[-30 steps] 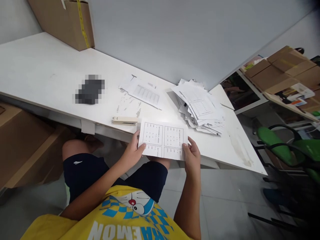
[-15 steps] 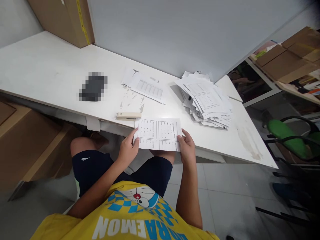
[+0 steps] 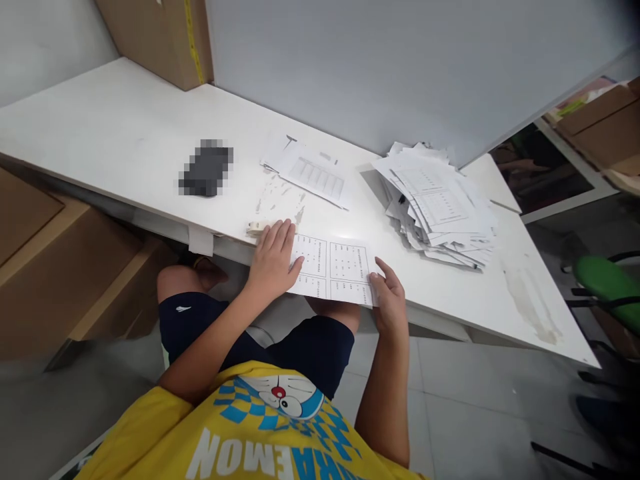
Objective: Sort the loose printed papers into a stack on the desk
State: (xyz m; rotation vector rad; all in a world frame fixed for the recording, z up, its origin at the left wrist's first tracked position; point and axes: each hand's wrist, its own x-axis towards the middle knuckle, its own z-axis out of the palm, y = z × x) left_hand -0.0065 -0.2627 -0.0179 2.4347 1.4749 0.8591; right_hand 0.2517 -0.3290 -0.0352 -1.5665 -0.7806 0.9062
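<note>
A printed sheet of paper (image 3: 340, 270) with boxed blocks of text hangs partly over the desk's front edge. My right hand (image 3: 391, 300) pinches its right side between thumb and fingers. My left hand (image 3: 273, 263) lies over the sheet's left edge, palm down with fingers stretched forward and thumb apart. Those fingertips reach onto the cream stapler (image 3: 255, 228), hiding most of it; I cannot tell how firmly they touch it.
On the white desk (image 3: 125, 120) stand a tall stack of papers (image 3: 440, 207), a few flat sheets (image 3: 315, 177) and a pixelated dark object (image 3: 206, 168). A cardboard box (image 3: 160, 40) is at the back left. A green chair (image 3: 607, 280) stands at right.
My left hand has let go of the sheet's left edge and moved up over the stapler. My right hand keeps its hold on the sheet. The view has shifted slightly left.
</note>
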